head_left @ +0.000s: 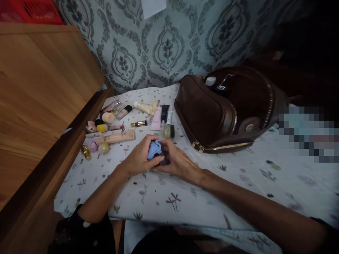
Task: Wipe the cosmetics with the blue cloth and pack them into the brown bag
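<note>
A crumpled blue cloth [154, 149] is in my left hand [136, 159], whose fingers and thumb are closed around it. My right hand [182, 165] curls round a small, dark, partly see-through container [166, 158] that touches the cloth. Its exact kind is hidden by my fingers. Just beyond my hands lies a small jar with a dark green lid [169, 131]. Behind it are a pink tube [155, 119] and a black tube [164, 114]. A black and gold lipstick [139, 124] rests left of them, and a long peach tube [116, 137] lies farther left.
A brown leather bag [209, 113] with gold zips stands at the right, with a white-capped bottle [210, 83] in its opening. Several more cosmetics, including a foundation bottle [124, 112], cluster on the left of the patterned tablecloth [164, 208]. A wooden panel [47, 77] borders the left side.
</note>
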A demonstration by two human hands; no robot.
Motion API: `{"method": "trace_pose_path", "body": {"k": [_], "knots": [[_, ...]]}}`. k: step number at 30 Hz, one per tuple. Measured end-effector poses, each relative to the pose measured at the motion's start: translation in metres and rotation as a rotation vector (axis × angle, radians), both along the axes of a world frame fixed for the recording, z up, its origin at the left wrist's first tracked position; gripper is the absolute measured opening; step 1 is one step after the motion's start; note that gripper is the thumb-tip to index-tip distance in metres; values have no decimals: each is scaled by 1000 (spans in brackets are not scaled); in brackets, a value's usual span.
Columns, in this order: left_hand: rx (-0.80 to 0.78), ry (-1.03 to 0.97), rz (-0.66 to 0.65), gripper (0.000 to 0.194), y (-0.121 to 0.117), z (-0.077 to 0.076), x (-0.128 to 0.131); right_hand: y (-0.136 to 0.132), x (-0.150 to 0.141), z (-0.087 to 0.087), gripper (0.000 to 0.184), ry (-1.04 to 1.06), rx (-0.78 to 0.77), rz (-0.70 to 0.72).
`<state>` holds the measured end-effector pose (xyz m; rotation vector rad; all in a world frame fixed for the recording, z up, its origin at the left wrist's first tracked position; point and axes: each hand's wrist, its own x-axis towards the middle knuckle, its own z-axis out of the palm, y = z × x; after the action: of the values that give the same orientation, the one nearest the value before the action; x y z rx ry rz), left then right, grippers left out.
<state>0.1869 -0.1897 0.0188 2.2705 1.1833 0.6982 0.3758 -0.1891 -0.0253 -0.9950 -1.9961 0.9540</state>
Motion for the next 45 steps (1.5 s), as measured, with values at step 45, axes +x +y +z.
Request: {"method": "trace_pose_path", "body": {"k": [45], "knots": [[460, -326, 225, 24, 0, -11, 18, 2, -4, 6, 52, 788, -799, 193]]}}
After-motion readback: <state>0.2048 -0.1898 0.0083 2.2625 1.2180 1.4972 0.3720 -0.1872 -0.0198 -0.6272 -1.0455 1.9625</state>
